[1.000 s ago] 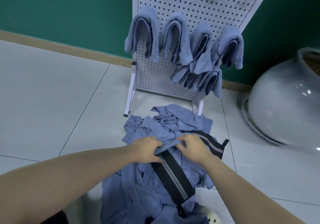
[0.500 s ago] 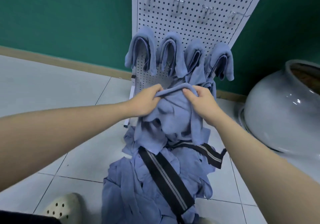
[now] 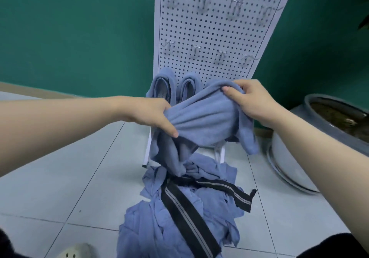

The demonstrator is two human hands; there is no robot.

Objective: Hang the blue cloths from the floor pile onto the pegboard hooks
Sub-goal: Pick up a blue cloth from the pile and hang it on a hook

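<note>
Both hands — left (image 3: 153, 116) and right (image 3: 252, 102) — grip a bunched blue cloth (image 3: 201, 122) before the pegboard (image 3: 215, 28); best to drape its middle over a free hook (image 3: 195, 50).

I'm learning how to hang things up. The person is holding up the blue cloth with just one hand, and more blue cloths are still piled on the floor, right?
Not quite. The head view shows both hands holding the blue cloth: the left hand grips one end, the right hand the other. The pile is still on the floor.

The pile (image 3: 179, 213) lies on the floor (image 3: 60, 178) before the pegboard (image 3: 209, 30); a pot (image 3: 319, 148) stands to its right.
</note>
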